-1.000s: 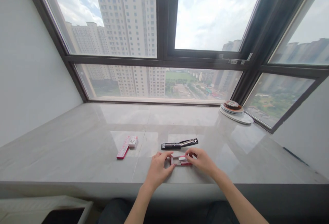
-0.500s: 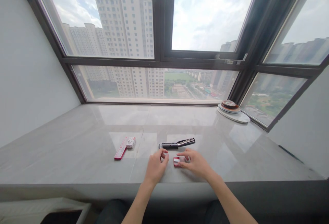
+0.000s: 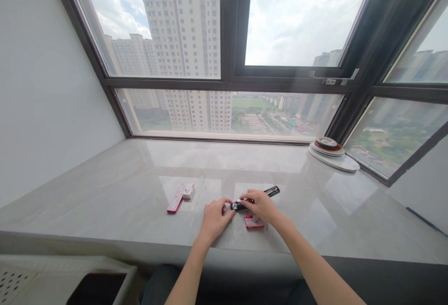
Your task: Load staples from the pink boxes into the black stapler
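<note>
A black stapler (image 3: 238, 206) lies folded wide open on the pale stone sill, its far arm pointing to the upper right. The thumb and fingers of my left hand (image 3: 215, 218) close around its left end. Over its middle is my right hand (image 3: 262, 207), fingers pinched together at the silver part near the left end. Whatever small thing the right fingertips hold is hidden. Just in front of the right hand sits a small red and white box (image 3: 254, 222), partly covered by that hand.
To the left lie a long red and white box (image 3: 175, 199) and a small white and pink box (image 3: 188, 191) against it. A stack of plates (image 3: 333, 153) stands in the right window corner. Below the sill's front edge is a white plastic bin (image 3: 42, 277) at left.
My right hand has left the small red box and moved up onto the stapler. My left hand has reached the stapler's end. The stapler is turned slightly; the camera has shifted left.
</note>
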### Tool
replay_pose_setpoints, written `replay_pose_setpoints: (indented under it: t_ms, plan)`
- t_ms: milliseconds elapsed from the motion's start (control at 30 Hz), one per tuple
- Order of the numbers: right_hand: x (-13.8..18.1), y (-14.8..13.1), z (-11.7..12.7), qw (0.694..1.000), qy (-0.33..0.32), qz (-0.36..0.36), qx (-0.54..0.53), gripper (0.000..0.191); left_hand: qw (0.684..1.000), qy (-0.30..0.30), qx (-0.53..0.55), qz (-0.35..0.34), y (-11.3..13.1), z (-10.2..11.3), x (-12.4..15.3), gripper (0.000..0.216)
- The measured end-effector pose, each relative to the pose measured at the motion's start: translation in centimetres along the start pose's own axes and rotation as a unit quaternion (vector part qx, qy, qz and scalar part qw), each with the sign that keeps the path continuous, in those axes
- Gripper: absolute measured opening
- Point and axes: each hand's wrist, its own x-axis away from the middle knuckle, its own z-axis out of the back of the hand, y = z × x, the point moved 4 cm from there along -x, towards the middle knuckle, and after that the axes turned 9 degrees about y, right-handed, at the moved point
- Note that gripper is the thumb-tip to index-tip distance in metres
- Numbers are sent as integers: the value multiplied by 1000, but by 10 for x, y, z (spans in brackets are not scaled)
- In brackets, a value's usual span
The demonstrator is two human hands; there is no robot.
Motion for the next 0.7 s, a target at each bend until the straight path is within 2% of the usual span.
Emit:
replay_pose_setpoints:
  t_ms: [167,433,567,700]
  plan:
    - [1,2,-1,1000,-15,19,5,26,1000,-4,5,1,-2,1,-3,24]
    - [3,4,1,999,21,-30,11,27,1000,-5,12,3,-2,2,-3,25]
    - [4,12,0,994,60,-84,21,27,999,23,49,2,4,3,-7,37]
    - [8,17,-6,986,90,-138,12,31,996,18,87,-20,13,-3,-14,27]
